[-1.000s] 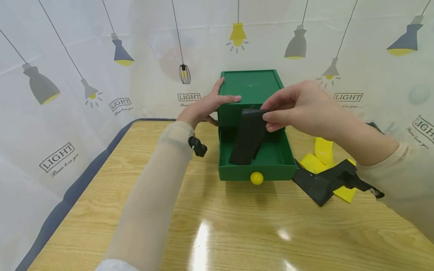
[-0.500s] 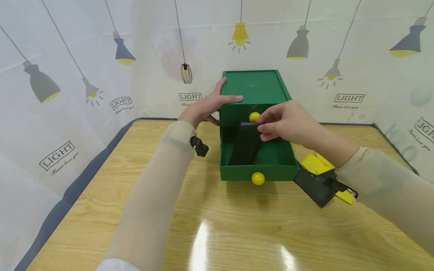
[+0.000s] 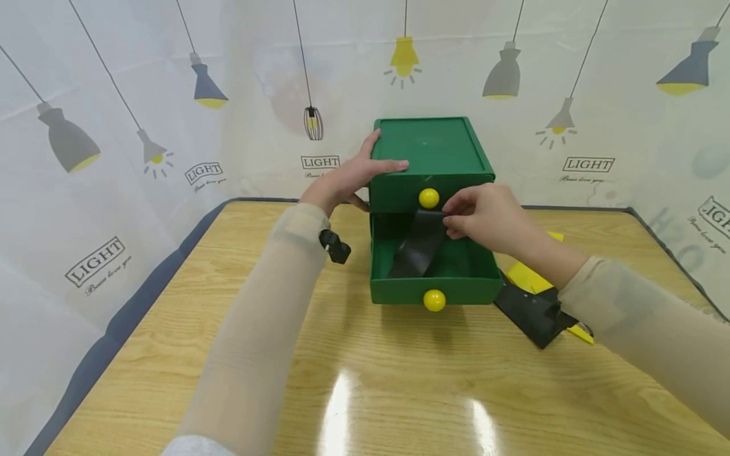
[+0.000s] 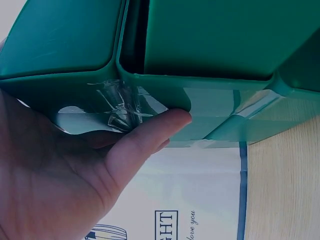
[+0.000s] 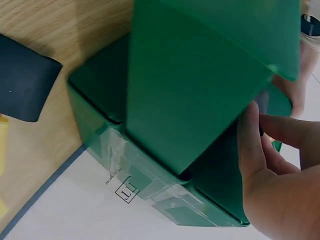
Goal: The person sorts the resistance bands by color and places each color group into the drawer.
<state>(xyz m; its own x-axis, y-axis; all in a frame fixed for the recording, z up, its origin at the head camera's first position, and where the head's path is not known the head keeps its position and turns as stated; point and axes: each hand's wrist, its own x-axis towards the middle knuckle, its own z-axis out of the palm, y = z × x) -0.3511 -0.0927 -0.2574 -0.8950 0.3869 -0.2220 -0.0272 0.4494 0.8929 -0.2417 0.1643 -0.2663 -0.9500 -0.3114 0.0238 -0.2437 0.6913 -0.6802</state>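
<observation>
A green drawer box (image 3: pixel 428 145) stands on the table, its lower drawer (image 3: pixel 399 292) pulled out. My left hand (image 3: pixel 352 176) rests over its upper left edge, with one finger straight along the taped side (image 4: pixel 215 110) in the left wrist view. Thumb and fingers of my right hand (image 3: pixel 490 215) pinch the upper end of a flat, flexible black strip (image 3: pixel 419 244). The strip slants down into the lower drawer, its lower end near the drawer's front wall. In the right wrist view, the green drawer hides most of the strip behind my right hand (image 5: pixel 272 165).
Right of the box, another black piece (image 3: pixel 527 313) overlaps yellow pieces (image 3: pixel 530 277) on the wooden table (image 3: pixel 433 386), partly under my right forearm. Yellow knobs (image 3: pixel 435 300) stick out from both drawer fronts. A printed curtain (image 3: pixel 239 38) hangs close behind.
My right hand has come down from above the upper drawer's front, lowering the black strip into the lower drawer, and the upper knob now shows. The left hand stays on the box.
</observation>
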